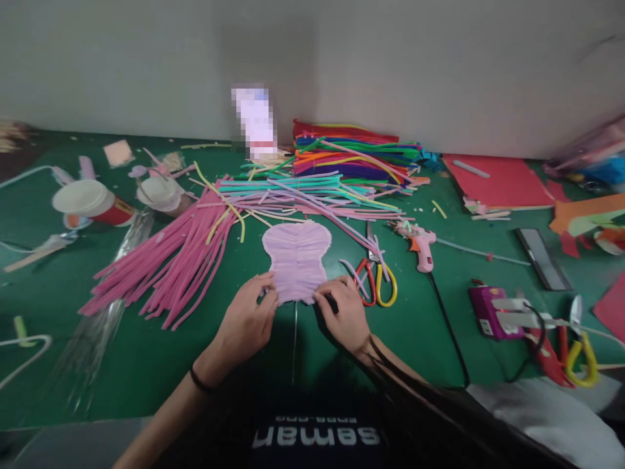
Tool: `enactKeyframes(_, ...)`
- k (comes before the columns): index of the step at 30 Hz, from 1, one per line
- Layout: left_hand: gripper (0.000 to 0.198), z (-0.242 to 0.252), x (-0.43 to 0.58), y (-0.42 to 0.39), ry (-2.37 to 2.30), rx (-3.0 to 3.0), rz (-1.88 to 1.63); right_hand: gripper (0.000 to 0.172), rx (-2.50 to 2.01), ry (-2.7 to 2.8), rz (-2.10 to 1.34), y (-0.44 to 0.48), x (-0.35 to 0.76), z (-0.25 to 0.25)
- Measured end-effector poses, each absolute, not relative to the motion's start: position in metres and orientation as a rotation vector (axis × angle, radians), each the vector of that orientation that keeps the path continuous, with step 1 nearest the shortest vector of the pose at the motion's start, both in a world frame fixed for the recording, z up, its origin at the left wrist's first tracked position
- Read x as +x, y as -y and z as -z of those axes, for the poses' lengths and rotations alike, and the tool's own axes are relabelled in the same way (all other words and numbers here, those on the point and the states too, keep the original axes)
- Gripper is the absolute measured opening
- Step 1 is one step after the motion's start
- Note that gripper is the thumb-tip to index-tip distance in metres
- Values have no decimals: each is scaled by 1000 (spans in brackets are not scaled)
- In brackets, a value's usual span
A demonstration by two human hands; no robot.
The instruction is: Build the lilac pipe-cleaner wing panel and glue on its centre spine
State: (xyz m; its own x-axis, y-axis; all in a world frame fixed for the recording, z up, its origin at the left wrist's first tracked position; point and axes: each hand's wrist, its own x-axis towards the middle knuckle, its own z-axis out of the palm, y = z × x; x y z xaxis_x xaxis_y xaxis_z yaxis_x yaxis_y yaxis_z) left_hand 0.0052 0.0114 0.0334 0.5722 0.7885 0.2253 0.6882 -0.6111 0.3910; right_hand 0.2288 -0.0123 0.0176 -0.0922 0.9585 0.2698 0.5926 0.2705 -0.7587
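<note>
A lilac, corset-shaped piece of pipe cleaners, narrow at the waist, lies flat in front of me. My left hand pinches its lower left edge between thumb and fingers. At the lower right corner, my right hand has thumb and forefinger closed on the edge. A thin wire runs from under the bottom edge toward me. Just right of the piece lie scissors with red and yellow handles, with lilac offcuts around them.
Pink pipe cleaners fan out at left, and a multicoloured bundle lies by the wall. A pink glue gun, its cord trailing, rests at right. Farther right sit a purple box and more scissors. A paper cup stands left.
</note>
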Motion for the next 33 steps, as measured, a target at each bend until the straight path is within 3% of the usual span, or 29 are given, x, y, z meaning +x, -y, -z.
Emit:
enactKeyframes(6, 9, -29, 13, -6, -1375, 2307, -757, 9, -1427, 1710, -494, 11, 229, -20)
enactKeyframes(10, 11, -27, 26, 0, -1456, 1664, -988, 11, -1477, 1505, -650, 7, 232, -26)
enactKeyframes(16, 58, -37, 45, -15, -1261, 707, -1066, 9, -1382, 1478, -822, 1, 238, -41)
enactKeyframes(22, 96, -42, 62, -35, -1081, 713, -933, 8, -1307, 1650, -743, -6, 248, -51)
enactKeyframes(24, 93, -41, 65, -37, -1088, 732, -952, 6, -1313, 1760, -559, -5, 253, -53)
enactKeyframes(28, 63, -37, 68, -35, -1121, 881, -941, 7, -1327, 2003, -171, -2, 260, -58)
enactKeyframes(33, 55, -34, 70, -34, -1202, 1136, -952, 12, -1388, 2097, -10, 2, 255, -58)
